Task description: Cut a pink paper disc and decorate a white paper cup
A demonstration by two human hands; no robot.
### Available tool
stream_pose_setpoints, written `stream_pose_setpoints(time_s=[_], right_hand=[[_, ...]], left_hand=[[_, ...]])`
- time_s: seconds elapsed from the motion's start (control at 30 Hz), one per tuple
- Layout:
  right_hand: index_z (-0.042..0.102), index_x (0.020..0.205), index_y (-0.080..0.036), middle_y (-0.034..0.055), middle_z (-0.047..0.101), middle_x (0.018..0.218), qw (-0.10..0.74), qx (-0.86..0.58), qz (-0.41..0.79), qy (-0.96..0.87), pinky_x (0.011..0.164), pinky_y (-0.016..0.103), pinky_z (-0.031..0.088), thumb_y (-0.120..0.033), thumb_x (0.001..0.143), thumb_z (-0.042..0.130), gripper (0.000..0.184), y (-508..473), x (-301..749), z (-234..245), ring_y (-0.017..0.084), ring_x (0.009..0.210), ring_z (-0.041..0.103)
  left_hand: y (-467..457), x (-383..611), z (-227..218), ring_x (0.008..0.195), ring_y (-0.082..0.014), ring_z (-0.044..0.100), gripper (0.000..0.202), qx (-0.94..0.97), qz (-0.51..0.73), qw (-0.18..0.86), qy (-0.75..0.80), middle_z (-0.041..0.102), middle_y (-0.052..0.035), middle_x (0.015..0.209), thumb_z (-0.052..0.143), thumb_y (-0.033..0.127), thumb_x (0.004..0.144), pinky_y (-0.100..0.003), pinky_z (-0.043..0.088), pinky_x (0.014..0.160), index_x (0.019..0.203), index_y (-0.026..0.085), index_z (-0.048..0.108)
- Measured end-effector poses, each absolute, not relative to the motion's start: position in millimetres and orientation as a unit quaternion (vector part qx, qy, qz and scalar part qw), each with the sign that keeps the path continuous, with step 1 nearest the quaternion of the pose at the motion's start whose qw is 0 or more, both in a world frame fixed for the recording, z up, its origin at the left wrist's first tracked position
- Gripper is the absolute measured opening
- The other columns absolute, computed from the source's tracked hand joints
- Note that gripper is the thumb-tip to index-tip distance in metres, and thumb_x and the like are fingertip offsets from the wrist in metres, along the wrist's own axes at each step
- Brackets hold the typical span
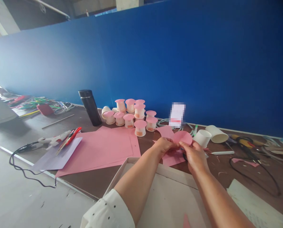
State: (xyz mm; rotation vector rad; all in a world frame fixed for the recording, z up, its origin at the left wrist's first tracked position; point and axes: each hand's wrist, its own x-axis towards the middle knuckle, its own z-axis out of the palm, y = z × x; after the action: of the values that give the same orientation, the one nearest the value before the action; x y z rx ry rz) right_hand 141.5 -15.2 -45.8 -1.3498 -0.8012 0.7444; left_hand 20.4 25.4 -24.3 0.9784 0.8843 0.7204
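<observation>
A round piece of pink paper [183, 136] is held up between my two hands, above the table. My left hand [165, 145] pinches its lower left edge, fingertips together. My right hand [196, 155] closes on its lower right edge with the thumb on top. Something dark shows under the right fingers, too hidden to name. More pink paper with cut edges [165, 131] lies just behind and below the hands. Several upturned white paper cups with pink discs on top [140, 128] stand to the left, some stacked.
Pink sheets [103, 145] lie left, with a lilac sheet [67, 158], a glue gun [52, 139] and a red-handled tool [72, 136]. A black bottle [90, 107] stands behind. An open shallow box [165, 196] sits under my forearms. White cups [202, 138], a pen [223, 153] and cables lie right.
</observation>
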Motion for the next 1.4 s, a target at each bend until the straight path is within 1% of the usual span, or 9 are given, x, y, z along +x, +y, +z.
stream_pose_setpoints(time_s=[0.1, 0.2, 0.37, 0.57, 0.73, 0.93, 1.1, 1.27, 1.4], right_hand=[[0.068, 0.094, -0.018, 0.0031, 0.071, 0.080, 0.652, -0.579, 0.336, -0.356, 0.064, 0.028, 0.051, -0.036, 0.062, 0.077, 0.039, -14, 143, -48, 0.019, 0.071, 0.064], [0.068, 0.095, -0.017, 0.0031, 0.070, 0.079, 0.657, -0.567, 0.350, -0.353, 0.061, 0.027, 0.051, -0.035, 0.063, 0.075, 0.038, -14, 141, -45, 0.017, 0.068, 0.063], [0.066, 0.103, -0.019, 0.0042, 0.070, 0.093, 0.675, -0.535, 0.371, -0.346, 0.062, 0.026, 0.051, -0.036, 0.064, 0.073, 0.043, -15, 138, -41, 0.018, 0.077, 0.064], [0.068, 0.094, -0.019, 0.0020, 0.071, 0.080, 0.653, -0.578, 0.323, -0.367, 0.061, 0.028, 0.050, -0.038, 0.064, 0.074, 0.036, -14, 142, -46, 0.019, 0.070, 0.063], [0.069, 0.095, -0.017, 0.0024, 0.071, 0.078, 0.655, -0.600, 0.292, -0.354, 0.060, 0.027, 0.048, -0.037, 0.063, 0.074, 0.038, -14, 143, -48, 0.019, 0.069, 0.063], [0.069, 0.090, -0.016, 0.0023, 0.069, 0.075, 0.658, -0.599, 0.294, -0.350, 0.058, 0.026, 0.047, -0.036, 0.063, 0.073, 0.034, -15, 141, -45, 0.017, 0.065, 0.061], [0.068, 0.090, -0.015, 0.0028, 0.069, 0.074, 0.658, -0.585, 0.314, -0.356, 0.056, 0.026, 0.046, -0.038, 0.063, 0.074, 0.036, -17, 137, -39, 0.016, 0.062, 0.059], [0.067, 0.085, -0.015, 0.0022, 0.067, 0.068, 0.647, -0.607, 0.294, -0.356, 0.053, 0.026, 0.045, -0.039, 0.062, 0.075, 0.034, -18, 136, -38, 0.016, 0.060, 0.058], [0.068, 0.089, -0.017, 0.0027, 0.070, 0.073, 0.640, -0.625, 0.276, -0.352, 0.058, 0.028, 0.047, -0.039, 0.061, 0.076, 0.036, -16, 139, -43, 0.019, 0.066, 0.062]], left_hand=[[26, 21, -24, 0.068, -0.0145, 0.062, 0.017, 0.443, 0.327, 0.729, 0.407, 0.064, -0.0026, 0.063, 0.080, 0.019, 0.064, -0.029, 0.052, 0.073, 0.064, 0.014, 0.063], [27, 19, -22, 0.072, -0.0149, 0.063, 0.017, 0.431, 0.327, 0.737, 0.406, 0.065, -0.0023, 0.065, 0.080, 0.019, 0.064, -0.028, 0.051, 0.075, 0.067, 0.014, 0.064], [29, 17, -20, 0.073, -0.0125, 0.063, 0.020, 0.406, 0.323, 0.759, 0.393, 0.065, -0.0021, 0.068, 0.081, 0.018, 0.062, -0.025, 0.050, 0.073, 0.073, 0.013, 0.065], [25, 19, -20, 0.069, -0.0124, 0.062, 0.019, 0.408, 0.313, 0.768, 0.381, 0.065, -0.0033, 0.067, 0.080, 0.020, 0.064, -0.027, 0.050, 0.075, 0.073, 0.012, 0.066], [25, 19, -23, 0.074, -0.0145, 0.063, 0.026, 0.450, 0.298, 0.762, 0.359, 0.066, -0.0019, 0.071, 0.085, 0.023, 0.055, -0.030, 0.050, 0.080, 0.073, 0.016, 0.067], [26, 21, -26, 0.072, -0.0153, 0.063, 0.021, 0.448, 0.314, 0.743, 0.384, 0.065, -0.0002, 0.066, 0.083, 0.027, 0.059, -0.029, 0.051, 0.073, 0.067, 0.018, 0.066], [27, 23, -25, 0.069, -0.0155, 0.061, 0.023, 0.434, 0.325, 0.733, 0.410, 0.062, -0.0007, 0.061, 0.082, 0.024, 0.060, -0.027, 0.048, 0.068, 0.062, 0.016, 0.061], [29, 24, -30, 0.065, -0.0116, 0.059, 0.022, 0.431, 0.332, 0.739, 0.397, 0.061, 0.0005, 0.059, 0.081, 0.023, 0.063, -0.025, 0.047, 0.070, 0.060, 0.015, 0.060], [29, 25, -33, 0.061, -0.0109, 0.057, 0.023, 0.452, 0.331, 0.730, 0.392, 0.061, 0.0006, 0.059, 0.081, 0.026, 0.062, -0.024, 0.046, 0.068, 0.062, 0.015, 0.061]])
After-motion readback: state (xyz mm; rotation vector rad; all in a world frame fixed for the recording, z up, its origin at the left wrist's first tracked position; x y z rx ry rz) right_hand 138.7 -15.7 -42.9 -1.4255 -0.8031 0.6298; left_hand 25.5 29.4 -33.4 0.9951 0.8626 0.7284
